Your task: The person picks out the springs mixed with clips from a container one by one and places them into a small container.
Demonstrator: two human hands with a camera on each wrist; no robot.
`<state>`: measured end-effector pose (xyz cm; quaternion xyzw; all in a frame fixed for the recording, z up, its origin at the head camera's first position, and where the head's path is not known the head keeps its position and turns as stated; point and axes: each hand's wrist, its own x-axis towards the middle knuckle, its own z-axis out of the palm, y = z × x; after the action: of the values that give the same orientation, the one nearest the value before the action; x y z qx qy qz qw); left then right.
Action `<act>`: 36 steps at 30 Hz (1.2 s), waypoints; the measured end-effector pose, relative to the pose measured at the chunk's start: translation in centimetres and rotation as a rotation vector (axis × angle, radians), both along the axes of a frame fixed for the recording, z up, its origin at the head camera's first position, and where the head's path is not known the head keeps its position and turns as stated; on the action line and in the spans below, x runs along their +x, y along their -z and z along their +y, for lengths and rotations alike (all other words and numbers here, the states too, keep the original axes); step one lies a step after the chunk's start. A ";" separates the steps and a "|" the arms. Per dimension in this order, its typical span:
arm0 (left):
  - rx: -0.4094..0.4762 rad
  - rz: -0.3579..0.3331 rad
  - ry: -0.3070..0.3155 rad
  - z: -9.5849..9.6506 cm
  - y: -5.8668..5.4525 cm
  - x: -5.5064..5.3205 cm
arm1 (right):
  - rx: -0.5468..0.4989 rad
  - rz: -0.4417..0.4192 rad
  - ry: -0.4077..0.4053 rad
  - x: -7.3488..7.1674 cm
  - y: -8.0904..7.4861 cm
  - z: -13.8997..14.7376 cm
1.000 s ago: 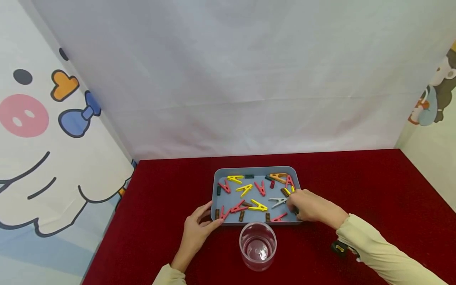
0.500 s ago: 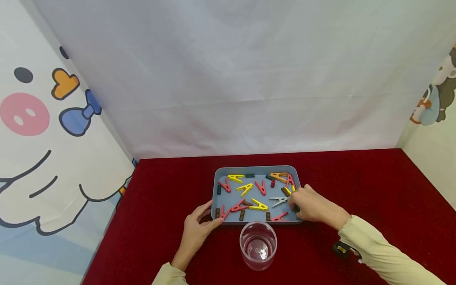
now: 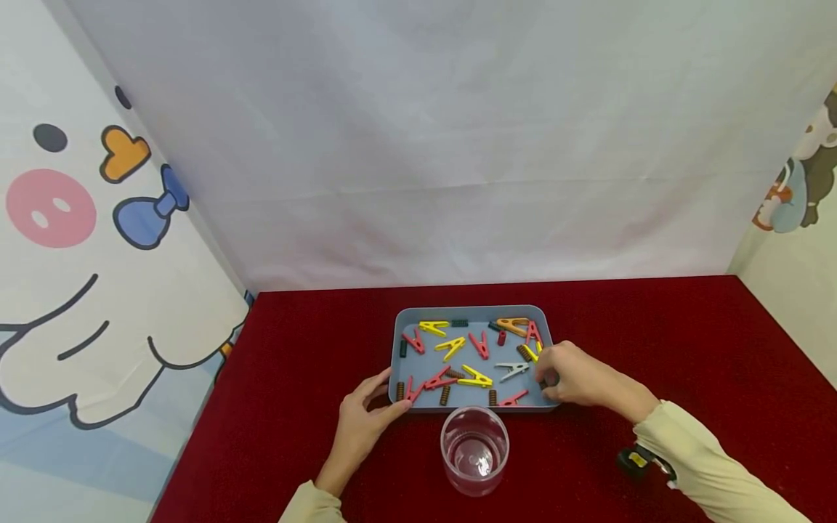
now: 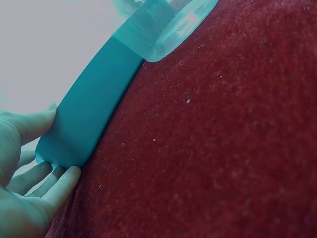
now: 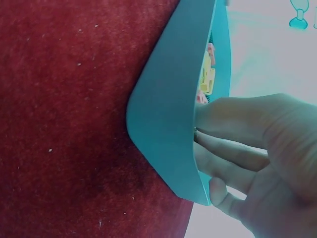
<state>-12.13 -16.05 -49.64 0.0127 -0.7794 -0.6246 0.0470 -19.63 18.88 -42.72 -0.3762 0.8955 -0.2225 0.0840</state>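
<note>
My left hand [image 3: 362, 415] holds the front left corner of the blue-grey tray [image 4: 91, 101], thumb at the front rim and fingers at the side. Inside the tray lie several small plastic clips: yellow [image 3: 475, 376], red [image 3: 479, 345], orange [image 3: 512, 325] and one pale grey [image 3: 512, 370]. Small brown ribbed spring-like pieces [image 3: 493, 397] and dark green ones [image 3: 460, 323] lie among them. My right hand [image 3: 575, 374] reaches over the tray's right wall with fingers bent down inside. Next to its fingertips is a small dark piece; the tray wall hides the fingertips in the right wrist view.
A clear round cup [image 3: 474, 452] stands just in front of the tray's front wall, between my arms. Dark red cloth [image 3: 314, 341] covers the table. A white curtain [image 3: 458, 145] hangs behind, with cartoon-printed panels [image 3: 65, 290] at the sides.
My right hand has shifted slightly to the right at the tray's right end, and a gap between thumb and index finger now shows. The left hand, cup and tray hold their places.
</note>
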 end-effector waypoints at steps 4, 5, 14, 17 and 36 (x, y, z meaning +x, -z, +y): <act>-0.004 -0.002 -0.001 0.0 -0.1 0.0 | -0.045 0.015 0.008 0.1 0.1 0.2; -0.005 -0.002 -0.002 0.0 -0.1 0.0 | -0.057 0.013 0.010 0.1 0.1 0.2; -0.004 -0.015 0.000 0.1 -0.2 0.1 | -0.149 0.005 0.056 0.7 0.3 0.5; 0.007 -0.017 0.003 0.0 -0.2 0.1 | -0.174 -0.011 0.078 0.9 0.4 0.7; -0.019 -0.047 0.008 0.8 -3.6 1.2 | -0.357 -0.087 0.118 2.2 0.2 1.1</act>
<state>-10.89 -15.27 -46.06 0.0237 -0.7864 -0.6167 0.0265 -17.43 19.93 -42.89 -0.3217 0.8578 -0.3986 0.0415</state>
